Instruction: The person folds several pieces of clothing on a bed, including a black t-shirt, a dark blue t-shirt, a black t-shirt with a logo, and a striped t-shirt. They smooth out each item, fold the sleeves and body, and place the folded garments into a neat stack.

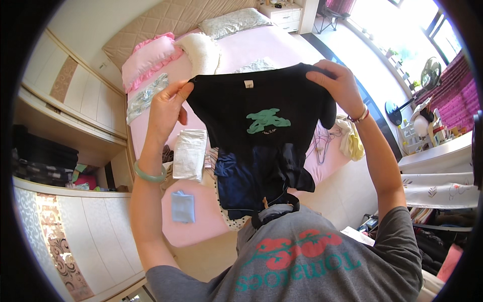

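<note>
A black T-shirt (231,108) with a green printed figure hangs spread out between my two hands, above the near part of the bed. My left hand (168,105) pinches one shoulder between thumb and fingers. The opposite shoulder is gripped by my right hand (339,83). A small white label shows at the neckline. Behind and below the T-shirt, dark blue cloth (236,183) is partly hidden. Left of it lie a folded white cloth (189,155) and a folded light blue cloth (183,207).
The bed (178,234) has a pink sheet, a pink ruffled pillow (151,59) and a patterned pillow (235,23). Thin hangers (322,143) and a pale yellow garment (351,141) lie at its right side. Wardrobe shelves with dark folded clothes (43,156) stand left; a fan (430,74) stands right.
</note>
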A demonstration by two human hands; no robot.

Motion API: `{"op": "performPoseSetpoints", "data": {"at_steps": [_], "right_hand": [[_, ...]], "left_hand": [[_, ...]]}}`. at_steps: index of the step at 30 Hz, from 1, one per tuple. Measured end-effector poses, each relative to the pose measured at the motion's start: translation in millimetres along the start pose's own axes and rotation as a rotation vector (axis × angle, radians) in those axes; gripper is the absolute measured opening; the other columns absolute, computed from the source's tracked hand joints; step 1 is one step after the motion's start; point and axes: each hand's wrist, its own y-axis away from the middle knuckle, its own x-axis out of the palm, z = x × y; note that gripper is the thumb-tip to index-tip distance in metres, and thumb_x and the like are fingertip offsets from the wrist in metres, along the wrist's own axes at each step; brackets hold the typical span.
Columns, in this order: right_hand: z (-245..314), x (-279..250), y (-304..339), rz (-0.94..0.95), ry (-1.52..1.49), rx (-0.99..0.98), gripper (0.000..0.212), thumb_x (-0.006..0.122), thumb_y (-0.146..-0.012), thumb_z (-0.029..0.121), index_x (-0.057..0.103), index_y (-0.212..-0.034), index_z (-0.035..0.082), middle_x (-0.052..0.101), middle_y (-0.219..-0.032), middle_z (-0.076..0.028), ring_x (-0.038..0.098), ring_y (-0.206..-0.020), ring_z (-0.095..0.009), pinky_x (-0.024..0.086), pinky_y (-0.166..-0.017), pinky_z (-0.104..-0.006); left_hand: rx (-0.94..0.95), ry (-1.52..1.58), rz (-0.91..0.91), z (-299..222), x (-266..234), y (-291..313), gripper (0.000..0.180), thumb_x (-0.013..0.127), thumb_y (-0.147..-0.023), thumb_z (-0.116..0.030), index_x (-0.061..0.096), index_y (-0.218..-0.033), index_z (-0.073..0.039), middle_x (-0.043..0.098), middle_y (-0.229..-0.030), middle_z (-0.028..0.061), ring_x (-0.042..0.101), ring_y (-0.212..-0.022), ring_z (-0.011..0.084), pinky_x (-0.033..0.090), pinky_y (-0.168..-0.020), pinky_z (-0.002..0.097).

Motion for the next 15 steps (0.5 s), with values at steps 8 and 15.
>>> {"op": "performPoseSetpoints", "data": {"at_steps": [8,15], "right_hand": [[41.7,4.5,53.1,0.256,-0.014,-0.306,0.019,0.075,-0.08,0.008,0.072,-0.098,0.002,0.063,-0.075,-0.01,0.061,-0.064,-0.018,0.048,-0.061,-0.0286],[99.4,25.3,81.7,0.543,-0.318,-0.798,0.018,0.075,-0.083,0.011,0.072,-0.099,0.007,0.046,-0.068,-0.003,0.054,-0.053,-0.017,0.04,-0.044,-0.0308]], "left_hand": [[0.211,0.539,-0.047,41.0,29.2,22.5,0.024,0.048,-0.103,-0.02,0.054,-0.118,-0.002,0.059,-0.12,0.0143,0.063,-0.103,0.0215,0.055,-0.089,0.0346],[0.331,1.141,0.234,44.8,74.8,58.9,0.01,0.054,-0.098,-0.012,0.049,-0.107,-0.009,0.047,-0.129,0.0176,0.057,-0.112,0.0282,0.055,-0.092,0.0389]]}}
